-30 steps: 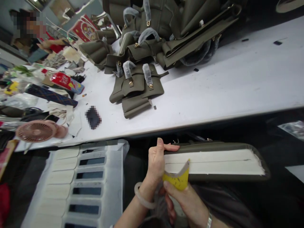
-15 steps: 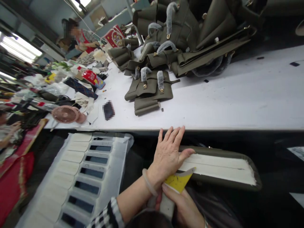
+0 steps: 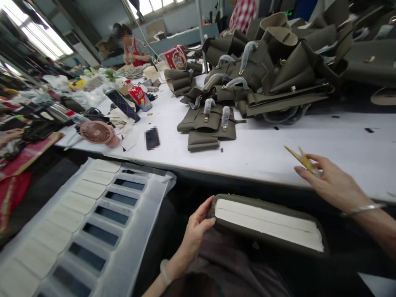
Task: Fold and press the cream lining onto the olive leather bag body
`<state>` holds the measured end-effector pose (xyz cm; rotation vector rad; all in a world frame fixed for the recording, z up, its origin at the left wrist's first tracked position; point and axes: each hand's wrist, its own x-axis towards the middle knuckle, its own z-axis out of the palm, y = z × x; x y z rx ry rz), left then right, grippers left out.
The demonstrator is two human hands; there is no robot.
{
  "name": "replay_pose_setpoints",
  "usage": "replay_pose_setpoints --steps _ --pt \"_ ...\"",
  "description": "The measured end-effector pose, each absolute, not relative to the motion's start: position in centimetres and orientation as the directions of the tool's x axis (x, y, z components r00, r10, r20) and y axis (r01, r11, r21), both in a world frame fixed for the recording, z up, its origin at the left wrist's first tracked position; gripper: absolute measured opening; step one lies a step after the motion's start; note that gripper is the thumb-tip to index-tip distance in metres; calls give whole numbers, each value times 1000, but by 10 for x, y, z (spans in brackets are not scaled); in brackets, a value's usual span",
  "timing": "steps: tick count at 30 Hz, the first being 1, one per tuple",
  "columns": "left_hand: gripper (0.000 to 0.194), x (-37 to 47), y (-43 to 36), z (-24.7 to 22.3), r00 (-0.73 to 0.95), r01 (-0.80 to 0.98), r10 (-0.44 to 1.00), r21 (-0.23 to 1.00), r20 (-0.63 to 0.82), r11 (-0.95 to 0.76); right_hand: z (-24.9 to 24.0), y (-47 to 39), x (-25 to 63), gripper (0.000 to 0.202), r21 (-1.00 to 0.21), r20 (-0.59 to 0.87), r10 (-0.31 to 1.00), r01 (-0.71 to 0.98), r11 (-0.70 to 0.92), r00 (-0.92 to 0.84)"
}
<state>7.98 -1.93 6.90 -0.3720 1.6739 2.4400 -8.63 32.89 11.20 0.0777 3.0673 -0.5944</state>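
Observation:
My left hand (image 3: 196, 231) grips the left end of an olive-green bag body (image 3: 269, 243), thumb on the near side and fingers round the far side. A long white filling (image 3: 269, 222) with a seam along its middle shows in the bag's upward face. The bag lies in front of me, just below the table's edge. Over the table's front edge on the right, my right hand (image 3: 331, 181) pinches a yellow tool (image 3: 301, 158) with two pointed prongs; its grip is partly hidden by the fingers. The tool is apart from the bag.
On the white table (image 3: 262, 159) sit small olive bags (image 3: 207, 126) and a big olive heap (image 3: 266, 70). A pink fan (image 3: 97, 132) and red pouch (image 3: 139, 97) stand left. White pieces (image 3: 64, 214) lie in a row on translucent sheeting (image 3: 133, 227). Other people work beyond.
My right hand has moved right and up with the yellow tool, away from the bag. My left hand has gone from lying flat on the bag to gripping its left end.

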Motion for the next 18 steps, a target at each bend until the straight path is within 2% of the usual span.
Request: replay_pose_setpoints --steps 2,5,11,16,18 --pt "56 83 -13 68 -950 -272 -24 862 -312 -429 102 341 -112 70 -226 -18 58 61 972 -998" --pt "55 81 -6 71 -939 -272 -50 823 -341 -498 92 340 -127 81 -115 -26 79 81 990 -997" --pt "54 80 2 70 -915 -264 -134 815 -381 -516 77 335 -128 77 219 172 -52 -13 976 -984" --pt "55 77 14 69 -866 -263 -233 799 -442 -541 65 337 -130 68 244 207 -115 -63 968 -972" --pt "55 76 18 70 -851 -271 -263 810 -454 -520 68 331 -127 65 158 221 -88 -53 986 -971"
